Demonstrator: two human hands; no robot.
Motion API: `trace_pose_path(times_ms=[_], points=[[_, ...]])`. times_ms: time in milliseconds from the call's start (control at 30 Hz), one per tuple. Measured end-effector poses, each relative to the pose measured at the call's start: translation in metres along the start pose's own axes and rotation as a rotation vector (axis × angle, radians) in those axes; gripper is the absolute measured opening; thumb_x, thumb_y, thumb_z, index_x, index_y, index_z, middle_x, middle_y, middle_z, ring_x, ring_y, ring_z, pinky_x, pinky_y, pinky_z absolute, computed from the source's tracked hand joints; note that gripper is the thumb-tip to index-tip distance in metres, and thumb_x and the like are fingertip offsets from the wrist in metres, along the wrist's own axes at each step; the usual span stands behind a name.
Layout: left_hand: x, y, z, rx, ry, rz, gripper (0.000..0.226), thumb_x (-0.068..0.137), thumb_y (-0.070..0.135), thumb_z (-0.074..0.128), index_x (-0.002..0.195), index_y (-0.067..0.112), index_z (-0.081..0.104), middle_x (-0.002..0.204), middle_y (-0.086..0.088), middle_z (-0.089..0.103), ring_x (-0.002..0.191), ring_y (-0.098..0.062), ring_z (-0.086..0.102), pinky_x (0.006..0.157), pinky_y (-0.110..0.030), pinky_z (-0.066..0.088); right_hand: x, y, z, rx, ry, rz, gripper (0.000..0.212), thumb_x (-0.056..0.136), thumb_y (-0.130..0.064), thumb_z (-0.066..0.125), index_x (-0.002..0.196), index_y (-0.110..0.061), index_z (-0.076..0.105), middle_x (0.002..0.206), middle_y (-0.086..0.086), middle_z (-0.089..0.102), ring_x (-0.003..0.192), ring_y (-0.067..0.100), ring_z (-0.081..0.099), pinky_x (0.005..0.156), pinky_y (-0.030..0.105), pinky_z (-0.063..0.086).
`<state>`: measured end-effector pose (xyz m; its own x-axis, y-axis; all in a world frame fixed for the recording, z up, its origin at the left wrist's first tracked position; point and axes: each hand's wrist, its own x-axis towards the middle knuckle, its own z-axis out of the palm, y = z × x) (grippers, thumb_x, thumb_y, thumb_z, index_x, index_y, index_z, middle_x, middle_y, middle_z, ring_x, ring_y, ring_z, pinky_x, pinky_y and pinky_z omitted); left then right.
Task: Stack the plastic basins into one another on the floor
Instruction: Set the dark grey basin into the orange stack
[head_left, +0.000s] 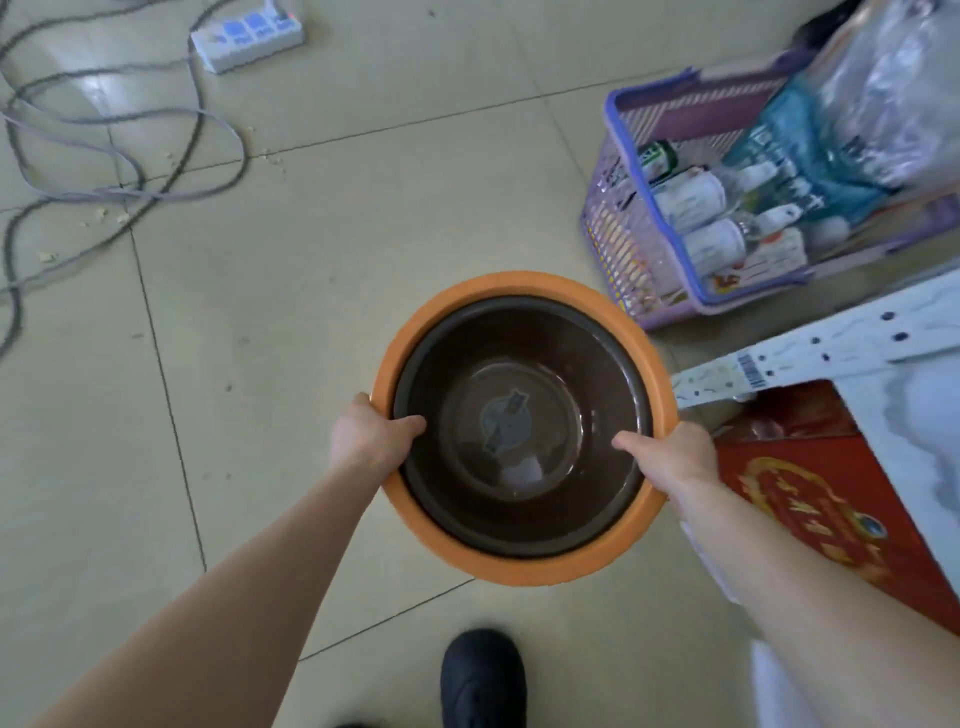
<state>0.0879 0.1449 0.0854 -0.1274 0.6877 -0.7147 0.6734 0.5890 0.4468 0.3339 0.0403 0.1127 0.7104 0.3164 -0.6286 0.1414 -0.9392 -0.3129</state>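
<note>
Head view: looking down at a tiled floor (311, 322), with both bare arms reaching forward to a nested pair of basins.
Far left of the floor: loose cables (119, 156) coil beside a white power strip (247, 39); they lie well apart from the basins, so they should not snag the work.
Left hand (371, 434): closed over the left rim of the orange basin (519, 569), thumb hooked inside against the dark wall, the other fingers hidden under the rim. The grip looks meant to pinch both basins together.
Dark brown basin (519, 415): sits upright inside the orange one, its rim just below the orange rim all round, so the nesting of these two looks done. A worn label shows on its bottom.
Where the pair is: between the two hands, over the middle of the floor; I cannot tell whether it rests on the tiles or is held above them.
Right hand (675, 457): closed on the opposite rim in the same way, thumb inside, which keeps the load level.
Near edge: a dark shoe (483, 675) stands just behind the basins.
Right side: a purple basket (654, 208) of bottles, a white panel (831, 332) and a red box (810, 499) crowd in, so setting down calls for staying left of them.
</note>
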Motion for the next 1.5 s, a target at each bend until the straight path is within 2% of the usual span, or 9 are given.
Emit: trace_pose_path(times_ms=[267, 467, 567, 667, 800, 1033, 1167, 1333, 1500], points=[[-0.014, 0.043, 0.091, 0.135, -0.098, 0.088, 0.048, 0.077, 0.029, 0.070, 0.114, 0.006, 0.050, 0.109, -0.016, 0.062, 0.102, -0.036, 0.061, 0.080, -0.037, 0.050, 0.047, 0.074, -0.050, 0.140, 0.009, 0.130, 0.032, 0.073, -0.024, 0.076, 0.095, -0.002, 0.064, 0.092, 0.013, 0.066, 0.087, 0.032, 0.062, 0.076, 0.037, 0.051], [0.021, 0.031, 0.133, 0.191, -0.085, 0.091, 0.047, 0.078, 0.030, 0.070, 0.114, 0.007, 0.049, 0.110, -0.017, 0.062, 0.102, -0.037, 0.061, 0.087, -0.044, 0.053, 0.093, 0.104, -0.018, 0.176, -0.012, 0.158, 0.024, 0.075, -0.021, 0.076, 0.065, -0.015, 0.054, 0.069, 0.004, 0.060, 0.059, 0.017, 0.055, 0.072, 0.032, 0.047], [0.040, 0.022, 0.145, 0.205, -0.079, 0.082, 0.048, 0.079, 0.030, 0.070, 0.115, 0.006, 0.049, 0.109, -0.016, 0.061, 0.099, -0.036, 0.060, 0.083, -0.042, 0.053, 0.111, 0.108, -0.001, 0.165, -0.010, 0.163, 0.021, 0.074, -0.022, 0.076, 0.073, -0.009, 0.059, 0.065, 0.001, 0.056, 0.058, 0.018, 0.053, 0.069, 0.030, 0.043], [0.052, 0.015, 0.154, 0.198, -0.072, 0.087, 0.048, 0.079, 0.030, 0.069, 0.115, 0.006, 0.049, 0.106, -0.015, 0.060, 0.091, -0.033, 0.058, 0.074, -0.037, 0.049, 0.124, 0.110, 0.015, 0.136, 0.000, 0.163, 0.026, 0.072, -0.025, 0.077, 0.082, -0.007, 0.062, 0.072, 0.005, 0.060, 0.073, 0.026, 0.056, 0.072, 0.032, 0.046], [0.059, 0.012, 0.160, 0.195, -0.031, 0.105, 0.049, 0.077, 0.030, 0.069, 0.115, 0.006, 0.049, 0.107, -0.015, 0.061, 0.100, -0.036, 0.061, 0.082, -0.041, 0.053, 0.132, 0.114, 0.027, 0.135, 0.040, 0.150, 0.025, 0.070, -0.027, 0.078, 0.082, -0.010, 0.063, 0.082, 0.007, 0.063, 0.077, 0.025, 0.057, 0.073, 0.031, 0.047], [0.059, 0.016, 0.155, 0.267, -0.060, 0.096, 0.050, 0.077, 0.034, 0.069, 0.113, 0.006, 0.049, 0.103, -0.013, 0.060, 0.098, -0.035, 0.061, 0.083, -0.042, 0.054, 0.131, 0.113, 0.026, 0.178, 0.061, 0.193, 0.044, 0.070, -0.026, 0.080, 0.104, 0.000, 0.067, 0.102, 0.016, 0.070, 0.094, 0.031, 0.065, 0.081, 0.034, 0.051], [0.052, 0.021, 0.143, 0.355, -0.096, 0.070, 0.065, 0.075, 0.047, 0.071, 0.119, 0.006, 0.048, 0.098, -0.008, 0.056, 0.086, -0.027, 0.055, 0.069, -0.037, 0.048, 0.117, 0.102, 0.017, 0.171, 0.049, 0.161, 0.043, 0.073, -0.029, 0.078, 0.104, -0.003, 0.063, 0.110, 0.014, 0.067, 0.105, 0.034, 0.062, 0.086, 0.037, 0.049], [0.020, 0.027, 0.112, 0.406, -0.128, 0.089, 0.086, 0.074, 0.052, 0.070, 0.139, 0.006, 0.036, 0.136, -0.012, 0.050, 0.119, -0.032, 0.053, 0.080, -0.037, 0.045, 0.074, 0.096, -0.003, 0.135, 0.005, 0.135, 0.065, 0.069, -0.040, 0.078, 0.118, -0.003, 0.058, 0.120, 0.012, 0.063, 0.108, 0.032, 0.060, 0.087, 0.035, 0.049], [-0.032, 0.032, 0.072, 0.475, -0.147, 0.163, 0.089, 0.073, 0.055, 0.070, 0.141, 0.007, 0.036, 0.137, -0.012, 0.050, 0.121, -0.031, 0.052, 0.087, -0.038, 0.047, 0.006, 0.096, -0.030, 0.131, -0.023, 0.095, 0.054, 0.077, -0.036, 0.074, 0.117, -0.003, 0.057, 0.119, 0.011, 0.062, 0.105, 0.029, 0.058, 0.084, 0.033, 0.043]])
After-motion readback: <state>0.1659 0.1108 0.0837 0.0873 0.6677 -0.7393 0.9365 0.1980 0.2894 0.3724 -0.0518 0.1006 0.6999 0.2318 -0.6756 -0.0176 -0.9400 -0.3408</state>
